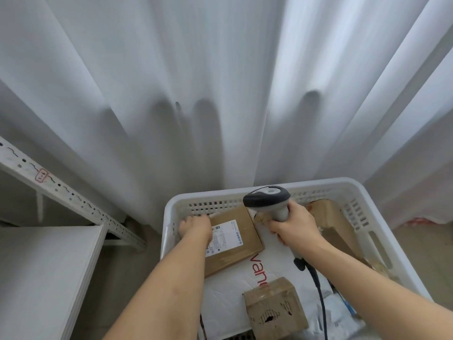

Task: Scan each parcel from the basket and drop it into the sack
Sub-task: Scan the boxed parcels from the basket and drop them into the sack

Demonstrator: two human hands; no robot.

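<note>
A white slotted basket holds several parcels. A flat brown cardboard parcel with a white shipping label lies at its far left. My left hand grips that parcel's left edge inside the basket. My right hand is closed around the handle of a grey and black barcode scanner, whose head hangs over the parcel's far right corner. A white mailer with red lettering lies under the parcels. A small taped brown box sits near the front. No sack shows in this view.
A white curtain hangs right behind the basket. A white metal shelf rack stands on the left. Another brown box leans at the basket's right side. The scanner's black cable trails down across the parcels.
</note>
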